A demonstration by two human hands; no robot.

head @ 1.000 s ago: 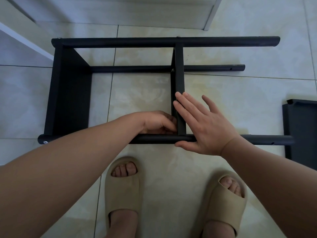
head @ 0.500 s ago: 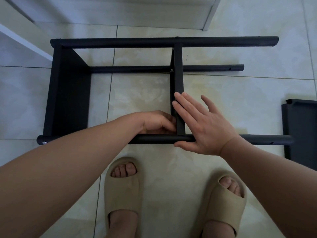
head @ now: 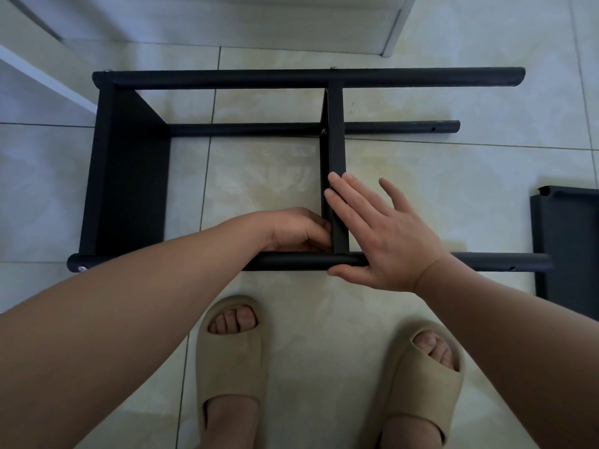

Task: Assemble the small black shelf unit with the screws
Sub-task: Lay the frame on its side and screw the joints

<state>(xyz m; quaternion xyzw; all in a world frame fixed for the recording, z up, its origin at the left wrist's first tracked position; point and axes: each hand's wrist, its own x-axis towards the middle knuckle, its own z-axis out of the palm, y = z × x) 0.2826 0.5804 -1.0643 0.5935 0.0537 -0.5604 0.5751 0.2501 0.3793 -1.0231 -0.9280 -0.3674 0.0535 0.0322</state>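
A glossy floor of large pale cream, marbled ceramic tiles with thin dark grout lines fills most of the frame, catching a soft, diffuse sheen. Along the top edge stands a white wood-grain furniture base. A slanted white panel edge crosses the upper left.

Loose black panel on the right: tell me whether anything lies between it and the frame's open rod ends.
Nothing visible does. The loose panel lies by the free end of the near rod, only bare floor tile between it and the far rods. The left hand and right hand are at the middle panel.
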